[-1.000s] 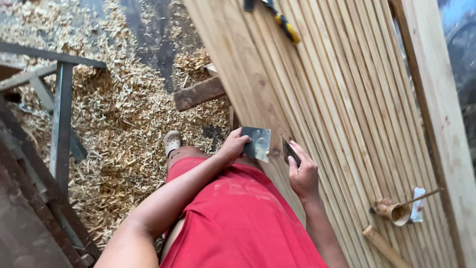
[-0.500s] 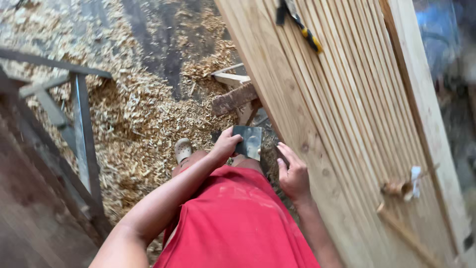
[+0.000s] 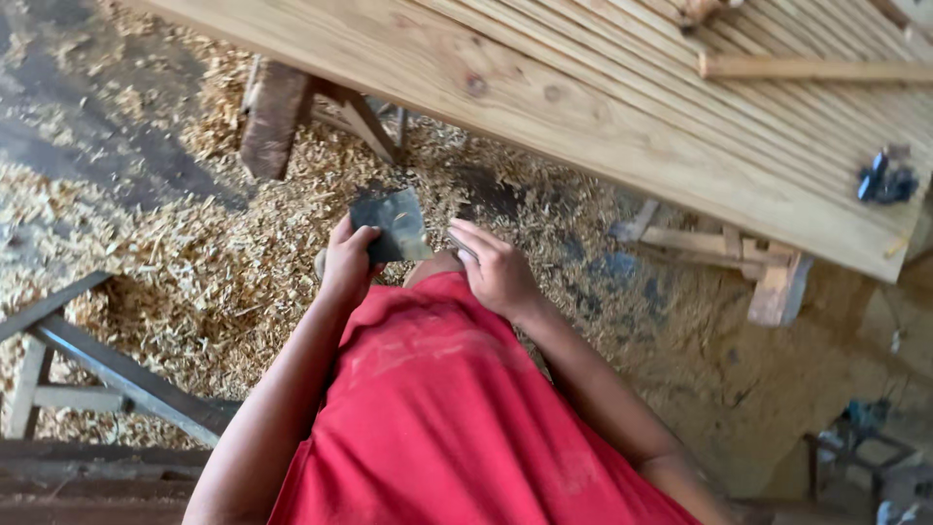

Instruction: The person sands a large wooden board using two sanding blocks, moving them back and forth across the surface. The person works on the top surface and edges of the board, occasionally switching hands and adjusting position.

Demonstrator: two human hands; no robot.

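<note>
The flat grey square piece of sheet material (image 3: 391, 224) is what we've got in hand here, held out in front of our red shirt (image 3: 447, 418), low over the floor and well short of the table edge. Our left hand (image 3: 348, 262) has it: grip closed on its lower left side, thumb on the face and fingers wrapped behind. It sits tilted, with one corner pointing up and away from us. Can't really tell if it's metal or abrasive paper, the surface just looks dull and a bit scuffed.

Our right hand (image 3: 498, 267) is just beside it, fingers loosely curled and stretched toward the sheet's right edge. Whether the fingertips actually touch it we can't tell, and that grip isn't closed on anything we can see.

Under both hands the floor is buried in pale wood shavings (image 3: 194, 262), thick on the left and thinning to bare dirt on the right. Down at the left there's a dark grey frame of crossed bars (image 3: 117, 374) standing in the shavings.

Further out, the big pale wooden table of long parallel planks (image 3: 603, 126) runs across the top, with a brown wooden leg (image 3: 272, 117) underneath on the left and a block support (image 3: 776, 292) on the right. A loose thin wooden strip (image 3: 807, 68) lies on the planks, and a small dark blue-black object (image 3: 886, 181) sits near the right end, too blurred to make out.
</note>
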